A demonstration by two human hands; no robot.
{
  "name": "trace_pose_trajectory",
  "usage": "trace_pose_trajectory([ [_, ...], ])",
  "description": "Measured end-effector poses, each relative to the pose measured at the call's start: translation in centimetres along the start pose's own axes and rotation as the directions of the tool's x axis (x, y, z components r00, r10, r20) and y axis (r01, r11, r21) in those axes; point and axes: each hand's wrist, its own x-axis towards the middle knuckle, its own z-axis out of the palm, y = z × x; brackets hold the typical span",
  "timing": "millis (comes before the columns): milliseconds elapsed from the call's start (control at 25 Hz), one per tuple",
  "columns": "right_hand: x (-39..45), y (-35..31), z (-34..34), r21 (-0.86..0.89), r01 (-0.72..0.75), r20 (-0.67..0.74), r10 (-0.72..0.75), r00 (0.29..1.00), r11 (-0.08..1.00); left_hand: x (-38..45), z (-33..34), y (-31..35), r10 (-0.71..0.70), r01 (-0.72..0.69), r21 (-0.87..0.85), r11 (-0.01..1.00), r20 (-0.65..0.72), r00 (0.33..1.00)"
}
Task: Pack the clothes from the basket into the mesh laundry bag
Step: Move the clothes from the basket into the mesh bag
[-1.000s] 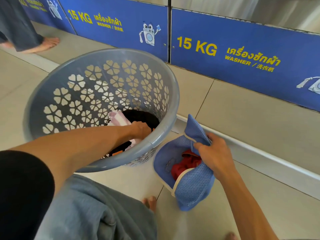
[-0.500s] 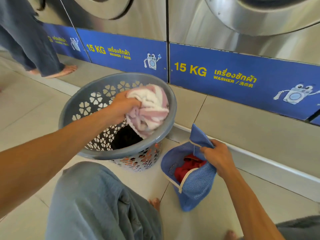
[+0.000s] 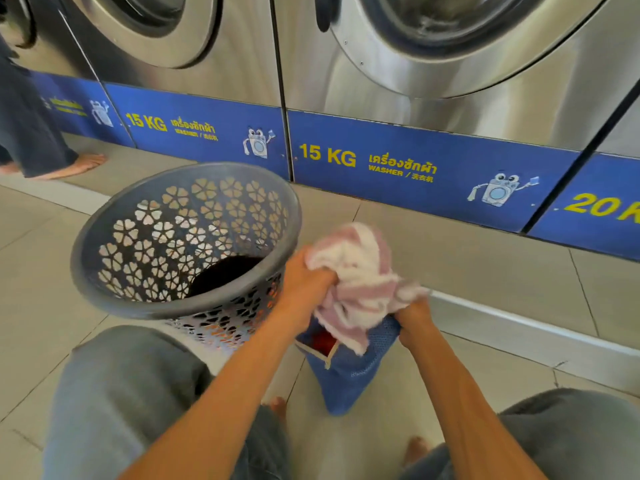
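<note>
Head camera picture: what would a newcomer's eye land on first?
The fluffy pink-and-white striped cloth at centre, clutched in the left hand over the blue mesh laundry bag, which the right hand holds open. Left of them stands the grey plastic basket with flower-shaped holes.

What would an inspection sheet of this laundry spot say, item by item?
Surface: beige tiled floor, with a raised step along the machines.
Job's things: grey plastic basket with flower cut-outs holds a dark garment; blue mesh laundry bag stands open with red cloth inside; pink-and-white striped towel is at its mouth.
Clutter: nothing seen.
Grippers: left hand grips the towel; right hand holds the bag's rim.
Cables: nothing seen.
Surroundings: steel washers with blue 15 KG panels; another person's bare foot far left.
</note>
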Motion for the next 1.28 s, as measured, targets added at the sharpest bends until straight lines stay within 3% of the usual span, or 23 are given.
trace_pose_trajectory([
  [160, 0.5, 1.2, -0.3, 0.056, -0.085, -0.06, 0.088, 0.994, 0.995, 1.5, 1.6, -8.2, -0.104, 0.049, 0.381, 0.923, 0.126, 0.986],
  [320, 1.4, 1.5, -0.6, -0.01, -0.054, -0.095, 0.052, 0.994, 0.999, 3.5, 3.1, -10.4, -0.128, -0.156, 0.619, 0.77, 0.39, 0.912],
  [400, 1.9, 1.4, -0.5, -0.039, -0.049, -0.088, 0.045, 0.995, 0.998, 4.4, 3.7, -11.0, -0.189, -0.295, 0.746, 0.597, 0.488, 0.852],
  [480, 2.3, 1.2, -0.2, -0.097, -0.056, -0.082, 0.049, 0.995, 0.994, 5.4, 4.2, -12.1, -0.23, -0.37, 0.837, 0.404, 0.484, 0.844],
  [640, 2.7, 0.8, 0.0, -0.135, -0.035, -0.071, 0.025, 0.997, 0.99, 7.2, 5.2, -13.9, -0.289, -0.303, 0.947, 0.107, 0.321, 0.902],
  [760, 2.6, 0.9, -0.5, -0.141, -0.04, -0.066, 0.031, 0.997, 0.989, 7.5, 5.6, -16.0, -0.324, -0.236, 0.971, -0.04, 0.211, 0.922],
  [880, 2.5, 1.2, -0.4, -0.191, -0.043, -0.043, 0.035, 0.998, 0.981, 7.6, 5.6, -16.2, -0.414, -0.172, 0.985, -0.027, 0.146, 0.899],
  [1000, 2.5, 0.9, -0.2, -0.282, 0.029, -0.042, -0.042, 0.998, 0.959, 7.0, 5.4, -13.1, -0.458, -0.22, 0.972, 0.082, 0.233, 0.858],
  [1120, 2.5, 0.7, 0.3, -0.411, 0.157, -0.028, -0.185, 0.982, 0.898, 5.8, 4.5, -7.8, -0.396, -0.391, 0.91, 0.137, 0.412, 0.82],
  [1280, 1.6, 0.9, 0.7, -0.603, 0.198, -0.036, -0.274, 0.961, 0.773, 3.8, 1.9, -0.2, -0.23, -0.547, 0.803, 0.236, 0.593, 0.771],
])
